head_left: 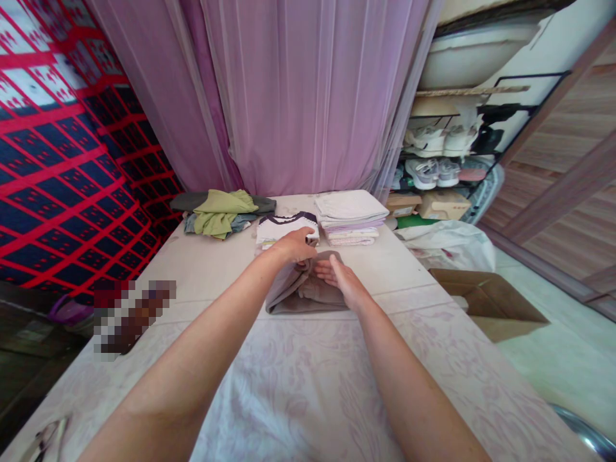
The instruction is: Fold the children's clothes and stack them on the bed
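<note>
A brown folded garment [320, 298] lies in the middle of the cloth-covered surface; folded up like this, its exact kind does not show. My left hand [294, 247] is closed on its far left part, the fingers bent over a fold. My right hand [341, 281] rests against the right side of the garment, fingers straight and flat, thumb up. Just beyond my left hand sits a small pile topped by a white shirt [282, 230] with a dark collar. To the right of that pile stands a stack of folded white cloths [350, 208].
A loose heap with a green garment [216, 212] lies at the far left. A lilac curtain [308, 96] hangs behind. Right of the surface are a shoe rack [452, 154] and an open cardboard box [486, 298]. A blurred-out item [135, 314] lies at left.
</note>
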Available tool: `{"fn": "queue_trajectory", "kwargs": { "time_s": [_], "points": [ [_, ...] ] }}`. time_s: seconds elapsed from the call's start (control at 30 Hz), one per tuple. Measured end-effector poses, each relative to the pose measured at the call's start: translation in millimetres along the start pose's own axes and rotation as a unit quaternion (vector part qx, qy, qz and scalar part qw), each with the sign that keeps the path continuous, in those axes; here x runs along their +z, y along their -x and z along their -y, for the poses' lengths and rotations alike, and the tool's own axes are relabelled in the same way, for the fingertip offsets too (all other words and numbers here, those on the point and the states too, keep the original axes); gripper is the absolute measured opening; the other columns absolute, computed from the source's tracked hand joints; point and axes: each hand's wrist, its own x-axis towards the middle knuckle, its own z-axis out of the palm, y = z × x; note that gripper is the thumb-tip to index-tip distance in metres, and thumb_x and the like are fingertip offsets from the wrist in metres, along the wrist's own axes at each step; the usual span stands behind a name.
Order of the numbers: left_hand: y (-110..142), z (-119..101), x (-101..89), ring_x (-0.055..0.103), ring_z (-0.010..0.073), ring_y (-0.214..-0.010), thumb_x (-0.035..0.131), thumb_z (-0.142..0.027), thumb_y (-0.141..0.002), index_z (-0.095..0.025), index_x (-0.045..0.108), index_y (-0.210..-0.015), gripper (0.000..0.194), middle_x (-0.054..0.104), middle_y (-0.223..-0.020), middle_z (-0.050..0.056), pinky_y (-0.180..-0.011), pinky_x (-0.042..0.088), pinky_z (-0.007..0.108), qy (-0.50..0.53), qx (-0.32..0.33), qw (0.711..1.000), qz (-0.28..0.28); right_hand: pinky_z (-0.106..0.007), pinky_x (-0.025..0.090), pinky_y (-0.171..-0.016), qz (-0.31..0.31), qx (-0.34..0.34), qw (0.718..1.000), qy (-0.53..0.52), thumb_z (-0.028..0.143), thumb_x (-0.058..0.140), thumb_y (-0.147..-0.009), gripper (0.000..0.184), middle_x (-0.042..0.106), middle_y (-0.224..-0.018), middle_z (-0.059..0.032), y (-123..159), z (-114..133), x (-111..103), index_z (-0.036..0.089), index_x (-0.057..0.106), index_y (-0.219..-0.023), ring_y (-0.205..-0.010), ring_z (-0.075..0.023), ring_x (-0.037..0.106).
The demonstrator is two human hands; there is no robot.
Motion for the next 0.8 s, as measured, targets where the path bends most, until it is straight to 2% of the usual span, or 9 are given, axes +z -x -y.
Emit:
{"fn": "queue_trajectory", "kwargs": {
  "time_s": [0.13,0.2,0.3,0.4,0.47,0.57,0.67,0.73,0.8],
  "points": [
    [-4,-13,16.9,0.062,0.0255,-0.104,0.061,-0.019,-0.065,-0.020,0.043,-0.136,0.073,0.061,-0.125,0.011,-0.084,0.049,0.030,-0.065,0.034,0.997,-0.008,-0.040,0.040,-0.099,0.027,0.041,0.993,-0.109,0.065,0.018,-0.091,0.066,0.068,-0.112,-0.0101,7,9,-7,0.022,0.056,-0.123,-0.101,-0.0187,0.064],
    [-3,-14,27.4,0.059,0.0265,-0.111,0.061,-0.020,-0.066,-0.018,0.043,-0.137,0.073,0.058,-0.128,0.012,-0.090,0.047,0.031,-0.045,0.052,0.998,-0.010,-0.040,0.045,-0.094,0.031,0.054,0.984,-0.166,0.065,0.017,-0.091,0.066,0.066,-0.116,-0.0102,12,12,-12,0.023,0.048,-0.130,-0.097,-0.0184,0.065],
    [-2,-6,45.8,0.058,0.0263,-0.111,0.065,-0.021,-0.064,-0.020,0.039,-0.140,0.081,0.056,-0.131,0.011,-0.090,0.047,0.032,0.042,0.094,0.995,0.007,-0.040,0.051,-0.083,0.037,0.066,0.976,-0.202,0.064,0.022,-0.091,0.061,0.066,-0.114,-0.0089,19,15,-21,0.026,0.041,-0.134,-0.090,-0.0188,0.066],
    [-1,11,61.8,0.062,0.0236,-0.104,0.067,-0.018,-0.062,-0.022,0.035,-0.143,0.087,0.054,-0.133,0.011,-0.084,0.051,0.031,0.175,0.123,0.976,0.041,-0.035,0.054,-0.073,0.035,0.071,0.984,-0.160,0.060,0.038,-0.089,0.050,0.065,-0.113,-0.0063,20,14,-24,0.029,0.048,-0.127,-0.093,-0.0189,0.064],
    [1,25,65.8,0.065,0.0197,-0.094,0.065,-0.018,-0.066,-0.023,0.037,-0.141,0.081,0.051,-0.135,0.012,-0.080,0.052,0.031,0.267,0.125,0.955,0.041,-0.029,0.055,-0.067,0.021,0.070,0.991,-0.109,0.051,0.054,-0.084,0.046,0.063,-0.118,-0.0052,18,11,-21,0.029,0.050,-0.124,-0.096,-0.0187,0.062],
    [6,49,60.2,0.066,0.0160,-0.087,0.060,-0.025,-0.075,-0.023,0.045,-0.134,0.061,0.055,-0.129,0.010,-0.082,0.052,0.033,0.332,0.137,0.933,-0.033,-0.023,0.053,-0.058,-0.059,0.062,0.996,0.003,0.029,0.066,-0.072,0.062,0.059,-0.122,-0.0051,14,8,-12,0.028,0.044,-0.131,-0.092,-0.0182,0.062],
    [19,66,51.4,0.059,0.0222,-0.109,0.055,-0.037,-0.082,-0.021,0.050,-0.130,0.051,0.058,-0.126,0.010,-0.098,0.044,0.040,0.224,0.169,0.951,-0.133,-0.023,0.051,-0.054,-0.125,0.025,0.987,0.100,0.023,0.061,-0.068,0.068,0.061,-0.117,-0.0031,12,10,-8,0.028,0.043,-0.133,-0.084,-0.0172,0.062],
    [30,72,51.8,0.042,0.0285,-0.130,0.056,-0.045,-0.082,-0.020,0.045,-0.136,0.062,0.047,-0.141,0.013,-0.109,0.030,0.047,0.086,0.199,0.968,-0.124,-0.025,0.052,-0.058,-0.139,-0.011,0.983,0.122,0.025,0.059,-0.068,0.070,0.063,-0.114,-0.0016,12,10,-12,0.028,0.042,-0.135,-0.080,-0.0167,0.062],
    [39,75,58.8,0.022,0.0332,-0.140,0.060,-0.050,-0.078,-0.020,0.034,-0.144,0.077,0.028,-0.152,0.014,-0.113,0.016,0.054,-0.041,0.210,0.974,-0.069,-0.028,0.053,-0.065,-0.157,-0.042,0.978,0.134,0.028,0.058,-0.068,0.069,0.064,-0.112,-0.0015,11,8,-20,0.027,0.042,-0.136,-0.080,-0.0171,0.063]
  ]
}}
